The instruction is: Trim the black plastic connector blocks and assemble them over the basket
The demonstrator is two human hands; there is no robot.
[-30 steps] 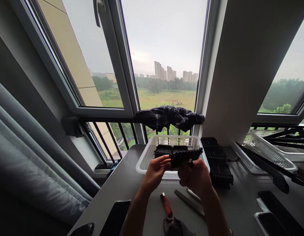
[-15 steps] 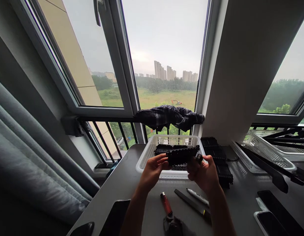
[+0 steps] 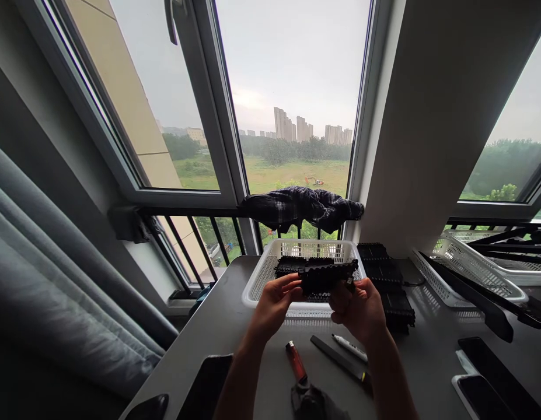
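A black toothed strip-like part [image 3: 320, 279] is held up over the front of a white mesh basket [image 3: 252, 291]. My left hand [image 3: 274, 300] pinches its left end between thumb and fingers. At its right end is my right hand [image 3: 360, 306], fingers curled against it, with a small dark piece with a light spot [image 3: 349, 281] by the fingertips. Similar black parts [image 3: 292, 264] lie inside the basket, partly hidden behind the held one. More black toothed parts [image 3: 397, 306] are stacked on the table right of the basket.
A red-handled tool [image 3: 295, 361], a marker [image 3: 349, 347] and a dark flat tool [image 3: 338, 357] lie in front of the basket. Another white basket [image 3: 467, 274] with long black parts stands right. Phones [image 3: 480, 396] lie at the lower right. Dark cloth [image 3: 300, 207] hangs on the railing.
My right hand has shifted slightly left and turned, and the small piece by its fingers has moved closer to the black part. The held part has moved slightly right.
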